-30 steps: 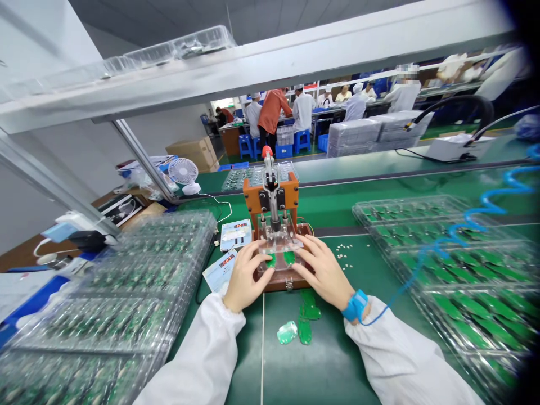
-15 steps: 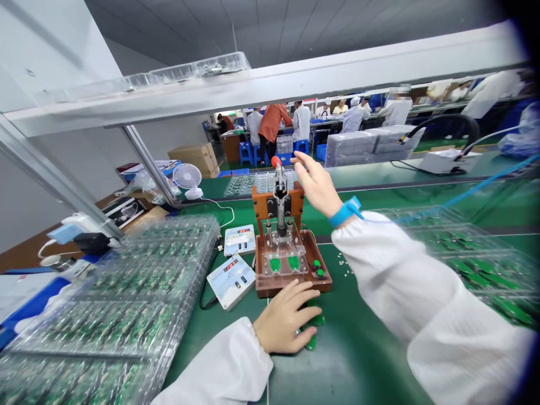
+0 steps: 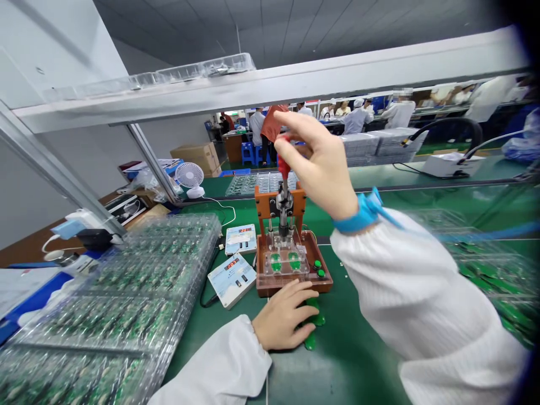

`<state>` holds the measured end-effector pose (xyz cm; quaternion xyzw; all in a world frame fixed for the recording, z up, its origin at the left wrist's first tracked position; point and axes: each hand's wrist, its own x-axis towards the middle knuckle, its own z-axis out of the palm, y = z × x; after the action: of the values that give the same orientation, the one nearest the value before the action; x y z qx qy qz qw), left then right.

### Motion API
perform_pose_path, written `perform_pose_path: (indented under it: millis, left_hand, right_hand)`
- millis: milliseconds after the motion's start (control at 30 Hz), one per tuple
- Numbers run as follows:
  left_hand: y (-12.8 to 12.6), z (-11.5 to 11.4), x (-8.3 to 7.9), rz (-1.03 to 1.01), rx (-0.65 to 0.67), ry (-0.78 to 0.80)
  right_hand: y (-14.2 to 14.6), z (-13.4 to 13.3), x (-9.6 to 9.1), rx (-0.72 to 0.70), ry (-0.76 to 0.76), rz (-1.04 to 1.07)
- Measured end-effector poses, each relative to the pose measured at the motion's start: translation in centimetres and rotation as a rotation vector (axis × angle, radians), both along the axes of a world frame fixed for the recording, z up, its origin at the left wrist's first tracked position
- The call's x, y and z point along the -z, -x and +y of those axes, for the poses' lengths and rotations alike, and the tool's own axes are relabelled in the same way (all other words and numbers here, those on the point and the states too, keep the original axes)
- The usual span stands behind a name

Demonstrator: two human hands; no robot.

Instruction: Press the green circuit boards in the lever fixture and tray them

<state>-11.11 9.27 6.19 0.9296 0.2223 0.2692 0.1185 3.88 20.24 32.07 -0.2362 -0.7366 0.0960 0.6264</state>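
My right hand (image 3: pixel 323 163), with a blue wrist strap (image 3: pixel 358 216), is closed round the red lever handle (image 3: pixel 284 166) of a toggle clamp. The handle points upward, and the clamp (image 3: pixel 283 205) sits on an orange-brown test fixture (image 3: pixel 295 286). Two green circuit boards (image 3: pixel 294 260) lie under the clear plate of this fixture. My left hand (image 3: pixel 287 316) lies palm down in front of the fixture, fingers spread. Loose green circuit boards (image 3: pixel 310 341) show partly from beneath its fingers; the rest of them is hidden.
Two white meter boxes (image 3: pixel 232 281) with red digits stand left of the fixture. Stacked clear trays of boards (image 3: pixel 139 304) fill the left; more board trays (image 3: pixel 502 281) lie right, behind my sleeve. A small fan (image 3: pixel 189 177) stands behind. A shelf (image 3: pixel 270 84) crosses above.
My right hand has moved left and closed round the red handle, which now stands higher. My left hand has stayed in place over the loose boards.
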Motion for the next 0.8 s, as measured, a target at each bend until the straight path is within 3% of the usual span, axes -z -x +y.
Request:
perform_pose_path:
  millis: [133, 267, 500, 800]
  left_hand:
    - [-0.1, 0.1, -0.1, 0.005, 0.012, -0.023]
    - [-0.1, 0.2, -0.1, -0.006, 0.016, -0.048]
    - [-0.2, 0.3, 0.0, 0.001, 0.016, -0.077]
    - [-0.4, 0.4, -0.1, -0.004, 0.036, -0.086]
  right_hand:
    - [-0.3, -4.9, 3.0, 0.138, -0.033, -0.036]
    - [-0.1, -6.7, 5.7, 0.205, -0.131, -0.108]
    - [0.2, -7.1, 9.3, 0.149, -0.137, -0.011]
    - [0.8, -4.8, 14.7, 0.065, -0.202, 0.011]
